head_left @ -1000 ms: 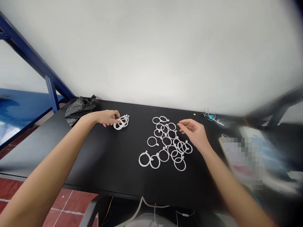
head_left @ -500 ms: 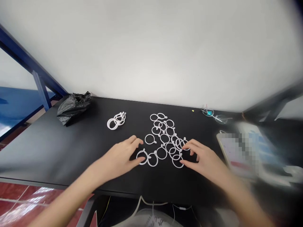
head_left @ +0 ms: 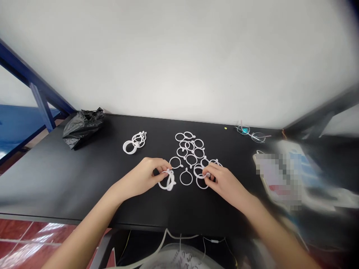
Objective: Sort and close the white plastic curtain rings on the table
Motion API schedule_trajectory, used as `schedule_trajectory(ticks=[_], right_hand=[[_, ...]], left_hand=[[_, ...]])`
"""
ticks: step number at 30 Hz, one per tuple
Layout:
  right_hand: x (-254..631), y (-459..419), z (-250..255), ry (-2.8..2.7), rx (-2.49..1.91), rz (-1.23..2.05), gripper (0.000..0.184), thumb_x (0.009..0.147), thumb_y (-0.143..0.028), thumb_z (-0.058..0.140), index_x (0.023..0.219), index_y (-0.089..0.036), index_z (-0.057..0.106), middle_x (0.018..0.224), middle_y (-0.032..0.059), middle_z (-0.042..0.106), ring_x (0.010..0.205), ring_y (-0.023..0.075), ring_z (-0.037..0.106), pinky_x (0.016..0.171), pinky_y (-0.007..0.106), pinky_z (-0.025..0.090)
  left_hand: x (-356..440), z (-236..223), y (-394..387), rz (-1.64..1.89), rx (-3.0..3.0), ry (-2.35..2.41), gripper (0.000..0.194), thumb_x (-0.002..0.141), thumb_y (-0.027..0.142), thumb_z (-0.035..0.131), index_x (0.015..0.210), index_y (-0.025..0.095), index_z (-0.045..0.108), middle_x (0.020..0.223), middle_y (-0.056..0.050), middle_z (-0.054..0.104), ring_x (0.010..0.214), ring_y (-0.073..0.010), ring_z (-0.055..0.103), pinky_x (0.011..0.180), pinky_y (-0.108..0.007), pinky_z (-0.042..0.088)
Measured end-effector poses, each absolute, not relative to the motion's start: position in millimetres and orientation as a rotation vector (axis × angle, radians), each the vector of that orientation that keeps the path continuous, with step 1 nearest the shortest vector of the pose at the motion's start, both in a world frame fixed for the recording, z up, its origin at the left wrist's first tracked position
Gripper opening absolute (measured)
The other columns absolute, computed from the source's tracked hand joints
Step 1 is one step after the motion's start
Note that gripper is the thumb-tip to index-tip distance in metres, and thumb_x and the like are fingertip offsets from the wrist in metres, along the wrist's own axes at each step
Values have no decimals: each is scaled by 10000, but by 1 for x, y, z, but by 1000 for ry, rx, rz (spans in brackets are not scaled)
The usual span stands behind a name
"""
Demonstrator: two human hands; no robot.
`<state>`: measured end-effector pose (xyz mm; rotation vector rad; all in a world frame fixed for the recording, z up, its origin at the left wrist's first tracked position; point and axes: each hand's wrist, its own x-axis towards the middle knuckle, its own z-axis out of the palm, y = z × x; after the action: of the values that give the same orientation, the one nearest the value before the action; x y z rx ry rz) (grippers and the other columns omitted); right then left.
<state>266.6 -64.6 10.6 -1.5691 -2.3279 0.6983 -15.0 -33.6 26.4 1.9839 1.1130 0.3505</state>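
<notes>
Several white curtain rings with small eyelets lie loose over the middle of the black table, among them one single ring (head_left: 186, 184). My left hand (head_left: 150, 172) pinches white rings (head_left: 170, 182) by their eyelets, with thumb and fingertips together; they hang at a tilt just above the tabletop. My right hand (head_left: 220, 179) is closed at the fingertips on a white ring (head_left: 200, 177) at the right side of the loose group, and other rings lie beneath and around it. Farther left, a gathered bunch of white rings (head_left: 130, 148) rests on the table.
A crumpled black plastic bag (head_left: 83, 127) sits at the table's back left. At the back right lie eyeglasses (head_left: 250, 134), with a phone (head_left: 276, 179) nearer me and blurred items beside it. A white wall (head_left: 179, 63) rises behind the black table (head_left: 84, 179).
Both hands have closed from an open pose. My left hand has taken rings from the near left of the group, and my right hand has gripped one at the right. The view has shifted slightly.
</notes>
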Motion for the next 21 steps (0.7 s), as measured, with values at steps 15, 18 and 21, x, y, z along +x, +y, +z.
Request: schedule_trajectory(ticks=[15, 18, 21], right_hand=[[259, -45, 16, -2438, -1594, 593, 116, 924, -139, 520, 864, -180, 611, 942, 30, 571, 691, 123, 571, 665, 272, 461], [257, -44, 15, -2505, -1613, 495, 167, 941, -148, 499, 842, -180, 628, 960, 33, 562, 650, 111, 543, 607, 256, 430], [255, -43, 14, -2570, -1618, 425, 197, 951, -145, 479, 832, -174, 633, 967, 36, 557, 609, 102, 504, 566, 253, 396]], left_hand=[[34, 25, -56, 419, 2000, 823, 211, 875, 143, 580, 1035, 200, 705, 922, -18, 719, 771, -127, 643, 698, -223, 492], [53, 22, -67, 349, 2066, 784, 186, 874, 106, 554, 976, 186, 688, 903, -25, 697, 771, -141, 633, 698, -241, 494], [67, 19, -69, 205, 2212, 768, 187, 874, 77, 526, 968, 174, 655, 1032, -54, 650, 817, -158, 634, 725, -269, 511]])
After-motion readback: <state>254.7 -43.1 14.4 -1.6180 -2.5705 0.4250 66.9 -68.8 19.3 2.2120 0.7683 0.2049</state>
